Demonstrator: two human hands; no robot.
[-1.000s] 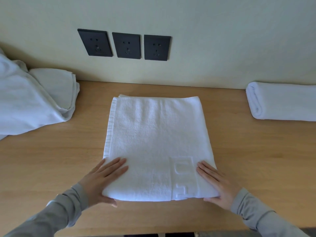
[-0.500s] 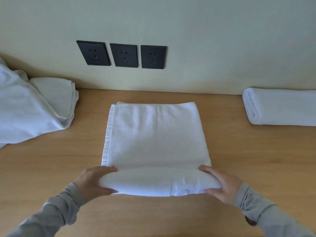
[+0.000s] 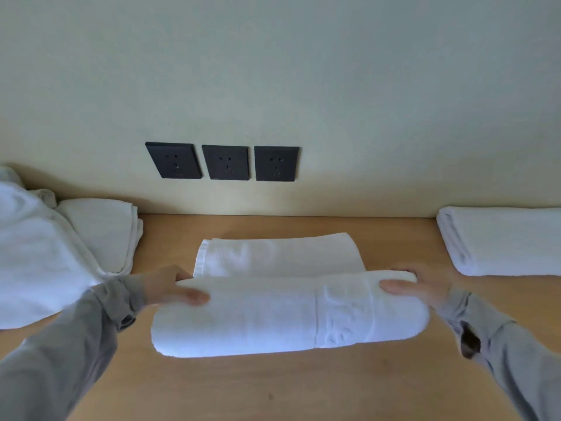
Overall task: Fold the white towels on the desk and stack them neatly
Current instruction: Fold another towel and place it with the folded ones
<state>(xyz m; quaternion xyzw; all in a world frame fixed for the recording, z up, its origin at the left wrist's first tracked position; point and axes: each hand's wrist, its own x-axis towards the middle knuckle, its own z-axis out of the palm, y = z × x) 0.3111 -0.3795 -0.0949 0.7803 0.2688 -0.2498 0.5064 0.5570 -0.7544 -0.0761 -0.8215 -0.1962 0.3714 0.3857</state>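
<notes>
A white towel point(image 3: 282, 311) lies in the middle of the wooden desk point(image 3: 273, 387), its near half lifted and curled over toward the wall. My left hand point(image 3: 170, 287) grips the left end of that raised fold, thumb on top. My right hand point(image 3: 419, 288) grips the right end the same way. The towel's far part point(image 3: 279, 256) still lies flat on the desk. An embossed band shows on the raised fold near my right hand.
A heap of loose white towels point(image 3: 39, 253) fills the desk's left side. One folded white towel point(image 3: 504, 241) lies at the right by the wall. Three black wall sockets point(image 3: 224, 162) sit above the desk's back edge.
Both hands went from lying flat on the towel's near edge to gripping it, then lifted and carried the fold toward the wall. The view tilted up.
</notes>
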